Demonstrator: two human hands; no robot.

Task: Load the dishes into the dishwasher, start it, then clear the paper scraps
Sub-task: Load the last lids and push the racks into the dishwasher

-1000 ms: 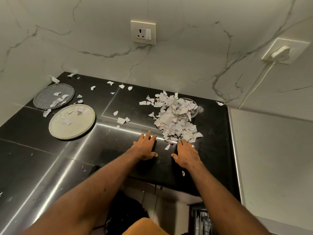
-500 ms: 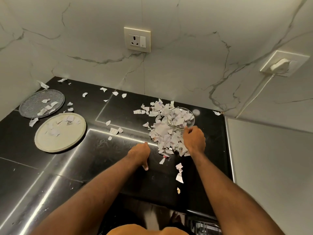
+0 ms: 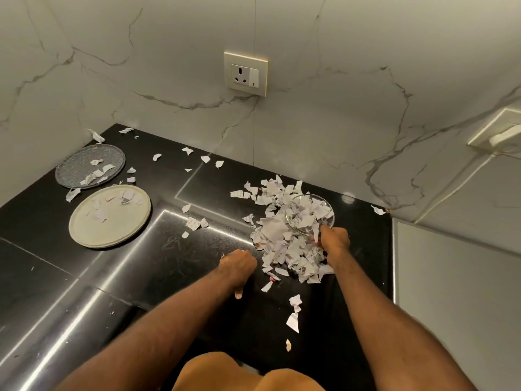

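Right of centre, the right grip (image 3: pixel 334 239) is bent down at the near rim of the glass bowl (image 3: pixel 331 213), forearm running up from the lower right. Its fingers are curled into the scraps (image 3: pixel 277 231), and a strip stands up between them; whether they also catch the rim I cannot tell. At centre the left grip (image 3: pixel 238 265) rests knuckles-up on the bench (image 3: pixel 158 266), fingers tucked under and one digit pointing back at the lower edge of the frame; whether it holds anything is hidden. The heap lies between the two grips and spills round the bowl, near the bench's right edge. Loose bits trail towards the near edge. Bare black bench lies left of the left grip, as far as the cream plate (image 3: pixel 84 232) and grey plate (image 3: pixel 69 166).
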